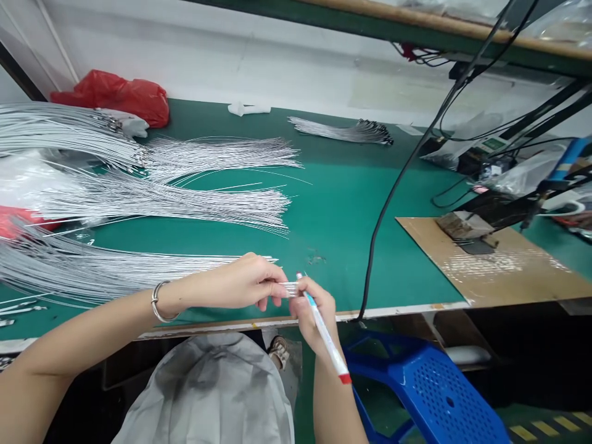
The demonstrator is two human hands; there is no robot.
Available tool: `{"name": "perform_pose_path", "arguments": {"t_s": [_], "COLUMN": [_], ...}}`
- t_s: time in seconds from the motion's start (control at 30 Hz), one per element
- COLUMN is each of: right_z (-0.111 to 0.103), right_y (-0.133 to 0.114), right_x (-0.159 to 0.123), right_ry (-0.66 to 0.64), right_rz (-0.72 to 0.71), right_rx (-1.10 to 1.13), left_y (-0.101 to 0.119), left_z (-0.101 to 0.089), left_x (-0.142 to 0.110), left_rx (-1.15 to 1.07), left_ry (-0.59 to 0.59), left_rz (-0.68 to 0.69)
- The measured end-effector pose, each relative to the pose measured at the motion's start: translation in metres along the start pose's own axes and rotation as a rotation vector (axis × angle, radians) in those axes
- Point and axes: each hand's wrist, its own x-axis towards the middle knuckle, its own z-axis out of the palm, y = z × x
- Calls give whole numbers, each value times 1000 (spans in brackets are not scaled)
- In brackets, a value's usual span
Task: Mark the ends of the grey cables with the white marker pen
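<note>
My left hand (pixel 259 283) is closed on the ends of several thin silver-grey wires (pixel 290 288), which poke out past its fingertips near the table's front edge. Just to the right, my right hand (pixel 317 311) grips a white marker pen (pixel 327 339) with a blue band and a red end. The pen slants across the hand, its upper end close to the wire tips. The right fingertips are at those tips; whether they pinch them I cannot tell. Behind my left forearm lies a long bundle of similar wires (pixel 139 265).
More wire bundles (pixel 222 200) spread over the green table (pixel 333 203), with a short dark-ended bundle (pixel 342 131) at the back. A red bag (pixel 120 98) sits back left. A black cable (pixel 393 197) hangs before the cardboard (pixel 499 265). A blue stool (pixel 430 382) stands below right.
</note>
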Motion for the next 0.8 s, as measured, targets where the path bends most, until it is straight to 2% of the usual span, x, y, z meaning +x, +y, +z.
{"name": "perform_pose_path", "arguments": {"t_s": [0.07,0.17,0.33,0.47,0.6,0.8], "right_z": [-1,1,4,4,5,4], "right_y": [-1,-3,-7,-8,-7,-2], "right_x": [2,4,6,7,8,4], "right_ry": [-133,-166,-89,-85,-55,156], "right_rz": [49,10,-102,-107,-90,-104], "right_rx": [58,49,-26,-29,-39,-57], "left_y": [1,3,5,3,1,2], "left_z": [2,3,2,0,-1,-6], "left_x": [-1,-2,-3,-5,-7,-8], "left_rx": [41,68,66,155,74,-75], "left_ry": [-41,-80,-84,-23,-29,-2], "left_rz": [22,13,15,13,-45,-98]}}
